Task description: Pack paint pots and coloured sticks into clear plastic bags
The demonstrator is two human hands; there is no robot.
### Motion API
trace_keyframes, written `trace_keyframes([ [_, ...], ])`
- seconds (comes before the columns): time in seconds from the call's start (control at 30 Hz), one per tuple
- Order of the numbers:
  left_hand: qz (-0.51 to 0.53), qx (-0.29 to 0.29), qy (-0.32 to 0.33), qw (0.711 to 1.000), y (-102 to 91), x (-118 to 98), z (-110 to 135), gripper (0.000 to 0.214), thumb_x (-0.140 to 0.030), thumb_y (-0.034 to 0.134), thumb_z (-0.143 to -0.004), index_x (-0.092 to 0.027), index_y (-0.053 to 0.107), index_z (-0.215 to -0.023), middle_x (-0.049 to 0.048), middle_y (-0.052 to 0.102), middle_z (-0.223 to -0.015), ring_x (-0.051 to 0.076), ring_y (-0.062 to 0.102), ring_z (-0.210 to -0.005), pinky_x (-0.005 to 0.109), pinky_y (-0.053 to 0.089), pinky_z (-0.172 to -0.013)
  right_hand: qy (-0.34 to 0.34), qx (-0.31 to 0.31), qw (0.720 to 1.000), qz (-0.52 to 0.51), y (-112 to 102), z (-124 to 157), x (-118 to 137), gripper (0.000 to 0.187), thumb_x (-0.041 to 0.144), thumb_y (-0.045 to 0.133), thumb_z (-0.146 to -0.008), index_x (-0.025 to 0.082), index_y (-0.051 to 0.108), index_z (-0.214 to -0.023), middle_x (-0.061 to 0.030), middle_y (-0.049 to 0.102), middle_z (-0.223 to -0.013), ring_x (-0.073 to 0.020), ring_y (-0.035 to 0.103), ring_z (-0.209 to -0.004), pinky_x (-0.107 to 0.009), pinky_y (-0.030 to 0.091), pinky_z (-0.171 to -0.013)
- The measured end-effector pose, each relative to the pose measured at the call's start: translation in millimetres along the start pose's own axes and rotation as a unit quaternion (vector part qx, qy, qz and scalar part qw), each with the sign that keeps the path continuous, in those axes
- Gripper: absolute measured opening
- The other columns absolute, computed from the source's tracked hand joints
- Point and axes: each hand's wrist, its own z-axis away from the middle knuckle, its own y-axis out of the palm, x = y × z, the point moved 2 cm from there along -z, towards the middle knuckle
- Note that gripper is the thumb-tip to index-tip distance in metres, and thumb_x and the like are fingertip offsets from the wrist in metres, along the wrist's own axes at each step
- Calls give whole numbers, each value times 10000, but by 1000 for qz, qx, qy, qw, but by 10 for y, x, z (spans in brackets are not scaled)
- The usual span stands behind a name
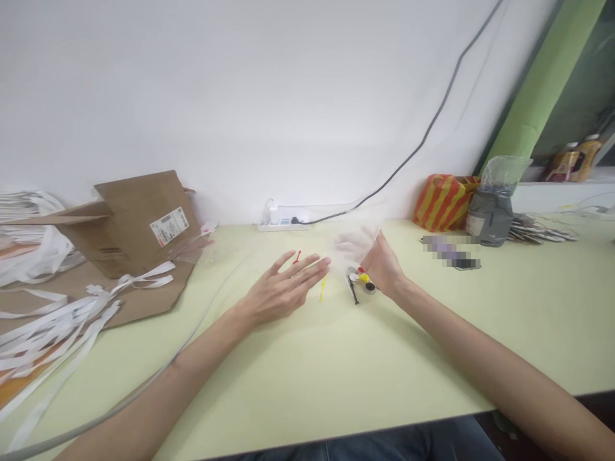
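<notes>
My left hand [283, 289] lies flat and open above the pale green table top [307, 378], fingers spread and touching nothing I can make out. A small red plastic piece [296, 257] sits just beyond its fingers, and a thin yellow plastic stick [323, 289] lies just past its fingertips. My right hand [379, 262] is raised and open, its fingers blurred by motion. Right below it is a small cluster of parts [360, 282] with red, yellow and black bits on a clear wrapper; the hand partly covers it.
Flattened brown cardboard [139, 224] and white plastic strips [62, 326] lie at the left. A power strip [283, 224] stands against the wall with a grey cable [423, 144]. At the right are a striped orange bag [444, 202], a grey pouch [490, 218] and a pixelated flat object [451, 253].
</notes>
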Motion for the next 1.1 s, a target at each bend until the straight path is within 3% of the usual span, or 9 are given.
trace_keyframes([
  [0.17,25,2,-5,1000,-24,10,-14,726,-39,399,-934,-331,257,-1584,4,419,-1562,203,369,-1463,469,159,-1277,20,31,998,-47,38,59,78,707,862,408,-814,303,448,-1245,-119,655,-1316,-317,680,-1091,-445,559,-761],
  [0.37,5,23,-27,999,47,71,4,736,-32,383,-938,-280,195,-1605,26,350,-1600,208,274,-1506,486,115,-1284,23,20,995,-92,-14,21,71,566,712,597,-823,287,469,-1174,-111,676,-1276,-295,699,-1039,-398,558,-740],
  [0.53,21,31,-52,998,76,120,15,608,-34,407,-919,-258,458,-1482,41,361,-1599,233,284,-1506,530,154,-1275,41,-90,995,-7,-149,-28,-50,524,331,819,-695,270,528,-1127,-15,729,-953,-168,673,-722,-265,496,-576],
  [0.63,24,-2,-83,996,61,128,8,428,-61,401,-940,-240,620,-1261,47,376,-1596,247,318,-1496,543,208,-1254,62,-130,989,40,-185,-14,-92,412,272,836,-637,218,598,-969,5,682,-795,-122,594,-619,-215,399,-476],
  [0.73,48,-53,-134,988,33,109,14,309,-149,394,-976,-220,615,-1178,82,484,-1529,260,402,-1447,523,301,-1196,28,-110,991,73,-93,49,-59,339,327,839,-650,206,593,-849,-31,708,-821,-145,625,-687,-218,375,-480],
  [0.83,108,-88,-186,973,24,90,45,303,-293,363,-1017,-195,559,-1225,116,633,-1330,266,545,-1285,477,410,-1071,-8,-44,991,123,86,149,-9,312,398,811,-704,208,577,-788,-59,732,-847,-177,647,-759,-252,416,-552],
  [0.97,182,-80,-227,953,53,85,82,359,-415,318,-1031,-205,575,-1165,93,683,-1159,256,620,-1088,431,454,-944,-60,52,967,242,268,250,41,284,476,706,-824,203,638,-790,-47,712,-845,-173,613,-783,-289,436,-661],
  [1.1,220,-58,-211,951,84,20,52,201,-383,484,-984,-225,608,-984,65,686,-1083,240,622,-1092,393,454,-943,-136,57,933,328,282,262,77,347,501,610,-898,195,660,-742,-34,660,-803,-172,576,-771,-293,411,-672],
])
